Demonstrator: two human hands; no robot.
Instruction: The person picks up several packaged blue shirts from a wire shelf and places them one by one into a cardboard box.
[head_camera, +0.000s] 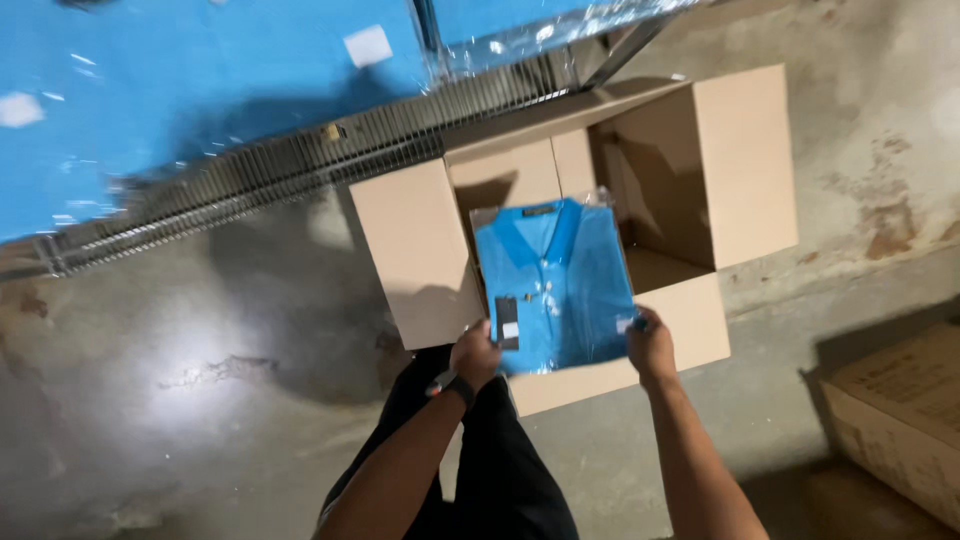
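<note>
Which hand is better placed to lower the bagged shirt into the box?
Neither alone, probably. The left hand grips the near left corner of the bagged blue shirt and the right hand its near right corner, level over the open cardboard box. Both together, I'd judge.

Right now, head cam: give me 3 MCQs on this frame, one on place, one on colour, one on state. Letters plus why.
1. Where is the bagged shirt?
A. over the open cardboard box
B. on the wire shelf
C. on the floor

2. What colour is the shirt?
A. red
B. blue
C. white

3. How is the shirt held?
A. left hand only
B. right hand only
C. both hands

Answers:
1 A, it sits above the box opening between the flaps.
2 B, blue fabric shows through the clear bag.
3 C, the left hand and right hand each grip a lower corner.
</note>
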